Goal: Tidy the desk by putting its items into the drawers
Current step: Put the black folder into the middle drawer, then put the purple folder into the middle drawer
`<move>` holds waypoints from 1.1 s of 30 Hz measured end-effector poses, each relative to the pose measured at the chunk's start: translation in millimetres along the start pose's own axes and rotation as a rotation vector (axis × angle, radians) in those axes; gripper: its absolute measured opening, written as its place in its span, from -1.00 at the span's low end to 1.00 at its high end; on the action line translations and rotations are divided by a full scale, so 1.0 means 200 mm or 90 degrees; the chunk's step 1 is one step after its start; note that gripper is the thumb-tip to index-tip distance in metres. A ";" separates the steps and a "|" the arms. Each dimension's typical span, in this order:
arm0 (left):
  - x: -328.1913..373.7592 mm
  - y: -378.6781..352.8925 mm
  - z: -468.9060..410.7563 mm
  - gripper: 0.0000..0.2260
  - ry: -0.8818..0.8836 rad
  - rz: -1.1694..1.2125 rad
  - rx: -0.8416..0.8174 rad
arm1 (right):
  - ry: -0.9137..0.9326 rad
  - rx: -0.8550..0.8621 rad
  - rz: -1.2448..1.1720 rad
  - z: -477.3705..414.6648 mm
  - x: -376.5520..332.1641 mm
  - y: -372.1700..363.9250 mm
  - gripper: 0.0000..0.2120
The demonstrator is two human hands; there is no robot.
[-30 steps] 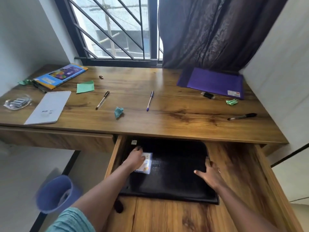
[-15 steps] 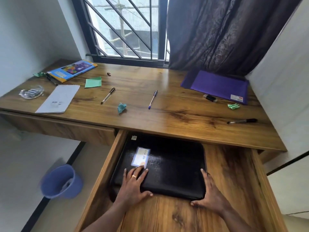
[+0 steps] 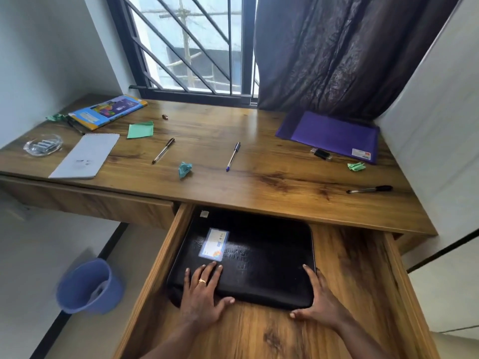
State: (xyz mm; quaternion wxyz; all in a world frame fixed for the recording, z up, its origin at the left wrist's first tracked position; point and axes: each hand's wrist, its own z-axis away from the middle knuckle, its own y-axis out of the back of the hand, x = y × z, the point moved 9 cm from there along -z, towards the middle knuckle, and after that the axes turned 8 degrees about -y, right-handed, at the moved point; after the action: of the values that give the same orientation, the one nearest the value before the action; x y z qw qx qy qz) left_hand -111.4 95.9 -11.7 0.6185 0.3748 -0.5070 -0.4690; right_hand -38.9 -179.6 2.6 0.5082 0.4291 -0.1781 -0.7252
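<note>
A flat black case [image 3: 261, 257] lies in the open right drawer [image 3: 363, 294], with a small card [image 3: 214, 244] on top. My left hand [image 3: 203, 294] rests flat on its near left edge, fingers spread. My right hand [image 3: 320, 297] lies flat against its near right corner. On the desk [image 3: 259, 177] lie a purple folder [image 3: 334, 136], two pens [image 3: 163, 150] [image 3: 233, 156], a black marker [image 3: 370, 189], a white notepad [image 3: 85, 155], a colourful book [image 3: 107, 111], a green note [image 3: 140, 129], crumpled teal papers [image 3: 185, 169] [image 3: 356, 166] and a black USB stick [image 3: 321, 153].
A clear dish of small metal items [image 3: 42, 147] sits at the desk's left end. The left drawer [image 3: 90, 200] is closed. A blue bin [image 3: 89, 286] stands on the floor to the left. A window grille and dark curtain [image 3: 337, 53] back the desk; a white wall is on the right.
Both hands have slid back from the middle of the case to its near edge. The view has risen and shifted, so the case and card sit further into the drawer.
</note>
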 end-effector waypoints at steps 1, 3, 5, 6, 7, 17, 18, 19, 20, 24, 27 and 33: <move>0.01 0.04 -0.03 -0.26 -0.021 -0.013 0.009 | 0.002 0.004 -0.009 0.00 0.00 0.02 0.28; 0.06 0.15 -0.12 -0.26 -0.061 -0.045 0.046 | -0.009 0.033 -0.026 0.01 0.00 0.06 0.27; 0.15 0.31 -0.26 -0.30 -0.110 -0.085 0.110 | -0.018 0.091 -0.027 0.03 -0.01 0.14 0.20; 0.21 0.40 -0.33 -0.33 -0.131 -0.098 0.140 | -0.020 0.125 -0.017 0.04 -0.03 0.19 0.14; 0.27 0.49 -0.40 -0.37 -0.145 -0.105 0.169 | -0.022 0.157 -0.003 0.06 -0.06 0.24 0.05; 0.65 1.05 -1.07 -0.52 -0.139 0.041 0.285 | 0.062 0.497 0.025 -0.12 -0.26 1.12 -0.57; 0.65 1.05 -1.17 -0.50 -0.111 0.039 0.248 | 0.067 0.529 0.017 -0.16 -0.26 1.22 -0.60; 0.64 1.03 -1.26 -0.49 -0.078 0.051 0.202 | 0.061 0.559 0.003 -0.20 -0.26 1.33 -0.64; 0.63 1.01 -1.35 -0.48 -0.041 0.073 0.156 | 0.047 0.582 -0.020 -0.25 -0.25 1.41 -0.66; 0.62 0.96 -1.67 -0.54 0.088 0.107 0.015 | -0.067 0.596 -0.123 -0.55 -0.09 1.74 -0.66; 0.60 0.94 -1.91 -0.66 0.133 0.213 -0.015 | -0.151 0.548 -0.154 -0.80 0.04 1.89 -0.68; 0.57 0.94 -2.44 -0.78 0.168 0.450 0.089 | -0.280 0.440 -0.184 -1.18 0.19 2.07 -0.64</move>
State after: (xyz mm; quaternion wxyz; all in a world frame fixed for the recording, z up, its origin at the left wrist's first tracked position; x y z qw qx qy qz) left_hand 409.8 33.6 96.7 0.7749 0.2756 -0.5517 -0.1388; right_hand 388.9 -346.3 139.3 0.1776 0.4299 -0.4527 -0.7608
